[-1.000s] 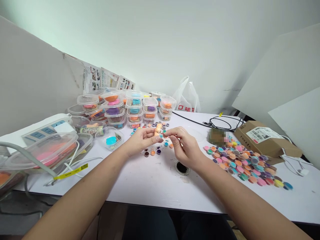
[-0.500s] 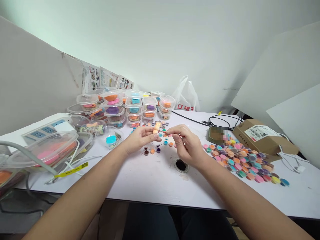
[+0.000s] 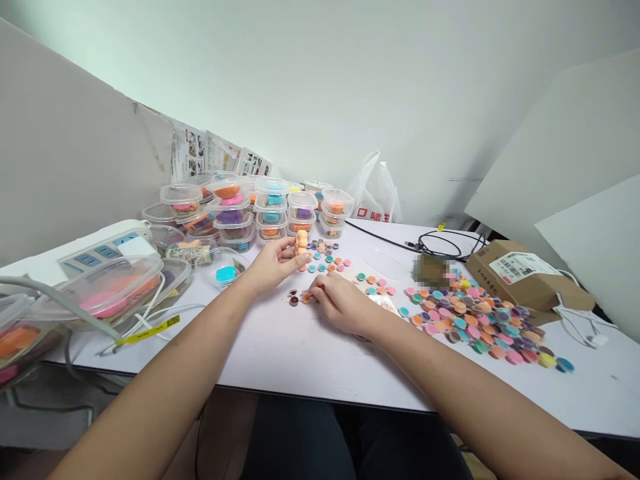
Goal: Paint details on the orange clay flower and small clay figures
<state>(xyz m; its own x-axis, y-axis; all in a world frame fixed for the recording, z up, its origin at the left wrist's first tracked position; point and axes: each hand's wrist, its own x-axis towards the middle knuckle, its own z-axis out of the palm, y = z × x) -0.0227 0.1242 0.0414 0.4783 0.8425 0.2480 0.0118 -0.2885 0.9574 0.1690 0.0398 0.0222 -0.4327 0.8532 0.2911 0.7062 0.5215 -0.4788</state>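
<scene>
Upright in the fingertips of my left hand (image 3: 273, 267) is a small orange figure (image 3: 301, 243), looking like moulded clay. My right hand (image 3: 345, 305) is closed in a pinch low over the table, right beside a small orange paint pot (image 3: 305, 299). What its fingers hold is too small and hidden to make out. Dark paint pots (image 3: 293, 301) stand just left of that orange one. Beyond both hands lie more small round pots (image 3: 323, 259) in teal, pink, orange and grey.
Stacked clear tubs (image 3: 233, 223) with coloured lumps fill the back left. A power strip (image 3: 100, 257) and cables lie at left. On the right are a heap of colourful pots (image 3: 493, 320), a cardboard box (image 3: 525, 273) and a black cable (image 3: 450, 243). A white plastic bag (image 3: 375, 193) stands behind.
My right hand has moved down and left, from beside the figure to the small paint pots. My left hand has shifted slightly left and up, with the orange figure now upright.
</scene>
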